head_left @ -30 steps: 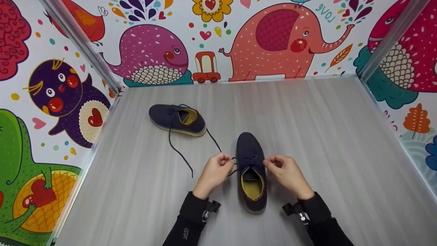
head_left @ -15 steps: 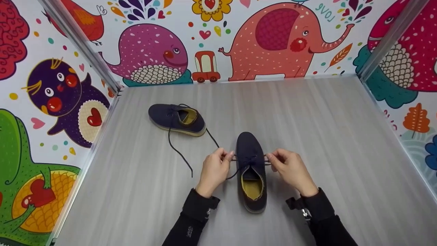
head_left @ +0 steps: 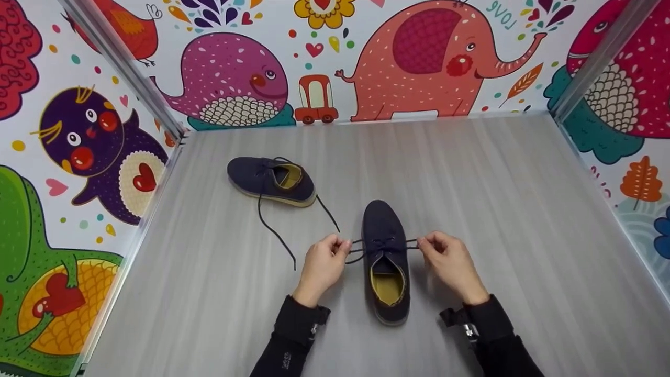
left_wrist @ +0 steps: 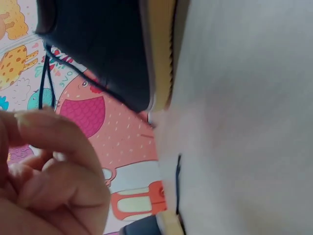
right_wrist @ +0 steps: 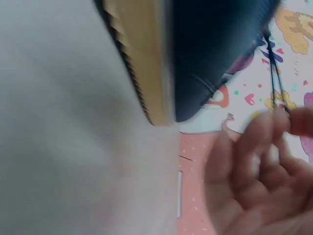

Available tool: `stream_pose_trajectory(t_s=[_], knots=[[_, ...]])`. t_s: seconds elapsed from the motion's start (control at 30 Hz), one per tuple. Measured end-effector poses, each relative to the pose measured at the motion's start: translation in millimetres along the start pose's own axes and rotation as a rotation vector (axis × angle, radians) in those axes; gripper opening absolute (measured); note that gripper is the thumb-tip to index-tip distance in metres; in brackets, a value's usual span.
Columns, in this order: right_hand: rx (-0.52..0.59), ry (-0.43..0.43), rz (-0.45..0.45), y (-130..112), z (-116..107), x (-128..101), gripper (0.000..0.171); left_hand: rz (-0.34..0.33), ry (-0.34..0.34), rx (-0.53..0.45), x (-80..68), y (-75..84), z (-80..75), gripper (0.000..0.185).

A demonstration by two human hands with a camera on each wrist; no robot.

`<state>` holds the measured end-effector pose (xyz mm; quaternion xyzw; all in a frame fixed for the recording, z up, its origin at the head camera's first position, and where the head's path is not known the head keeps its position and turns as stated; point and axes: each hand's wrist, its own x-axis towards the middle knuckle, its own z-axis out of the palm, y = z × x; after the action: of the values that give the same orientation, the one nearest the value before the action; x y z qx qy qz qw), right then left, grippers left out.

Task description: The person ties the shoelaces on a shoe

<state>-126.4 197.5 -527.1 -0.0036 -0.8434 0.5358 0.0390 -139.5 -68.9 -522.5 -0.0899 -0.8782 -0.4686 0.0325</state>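
Note:
A navy shoe (head_left: 384,222) with a yellow lining stands between the two hands in the head view, toe pointing away. On its left side, my left hand (head_left: 323,264) pinches a loop of the dark shoelace (left_wrist: 41,88) between thumb and index finger. Opposite it, my right hand (head_left: 451,262) pinches another lace loop (right_wrist: 272,73). Both loops are stretched outward from a knot over the tongue. A separate strand hangs down the shoe's side in the left wrist view. The fingertips on the laces are partly hidden in the wrist views.
A second navy shoe (head_left: 246,172) lies farther back on the left, toe to the left. Its untied lace (head_left: 277,240) trails over the grey wood-grain surface (head_left: 487,178). Walls with cartoon animals (head_left: 419,99) and metal corner strips (head_left: 602,57) enclose the back and sides.
The right hand has moved outward from the shoe, drawing out its lace loop. The left hand has shifted slightly, and its loop now shows more clearly. Both shoes have stayed put.

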Motion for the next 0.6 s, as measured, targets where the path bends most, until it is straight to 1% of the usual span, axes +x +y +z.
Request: stream_pose_trajectory(t_s=[0.13,0.2,0.27,0.3,0.4,0.5,0.53,0.6], knots=[[-0.040,-0.134,0.002,-3.4,-3.5,6.0,0.029,0.028,-0.025,0.042,1.7,1.3,-5.4,0.021],[-0.060,-0.156,-0.008,-6.0,-4.4,6.5,0.030,0.047,-0.028,0.063,2.0,1.1,-6.1,0.022],[-0.054,-0.139,-0.024,-8.0,-5.6,5.7,0.030,0.060,-0.025,0.079,2.3,1.5,-6.5,0.023],[-0.045,-0.119,-0.033,-13.2,-6.6,3.7,0.029,0.064,-0.020,0.086,2.3,1.6,-6.6,0.023],[-0.019,-0.047,-0.054,-12.5,-7.9,0.9,0.026,0.067,0.000,0.098,2.4,2.3,-6.5,0.023],[-0.039,0.021,-0.065,-6.3,-6.1,-3.1,0.027,0.082,0.033,0.116,1.9,1.0,-4.7,0.026],[-0.052,0.038,-0.064,1.2,-4.6,-3.1,0.028,0.087,0.046,0.120,1.3,0.3,-3.8,0.027],[-0.078,0.065,-0.062,7.2,-1.4,-5.7,0.031,0.099,0.072,0.129,-0.3,-1.1,-1.8,0.029]])
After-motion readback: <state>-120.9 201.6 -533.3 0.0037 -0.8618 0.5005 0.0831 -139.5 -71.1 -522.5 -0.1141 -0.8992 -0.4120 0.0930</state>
